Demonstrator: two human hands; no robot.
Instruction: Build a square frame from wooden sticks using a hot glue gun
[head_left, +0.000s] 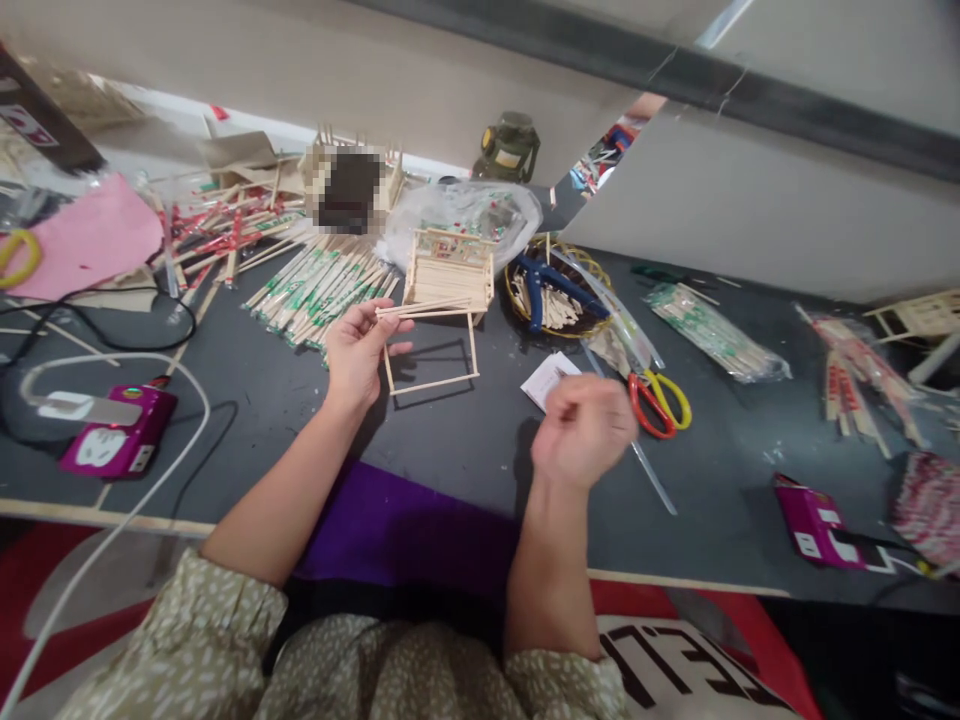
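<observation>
My left hand [355,352] pinches the upper left corner of a rectangular frame of thin wooden sticks [435,384], held up over the grey table. Behind that frame stands a small box-shaped stick structure [448,287] with a railing. My right hand [583,425] is curled into a fist, slightly blurred, above the table; whatever is inside its fingers is hidden. Partly covered by it lies a white printed paper [541,380]. To its right are scissors with red and yellow handles [654,408] and a clear glue stick [654,480].
A wicker basket [598,327] holds short sticks and a blue tool [535,292]. Green-wrapped chopsticks [315,292] lie at back left, another pack [716,330] at right. Purple power strips [124,430] and a white cable [196,395] occupy the table's sides. A partition [787,190] stands behind.
</observation>
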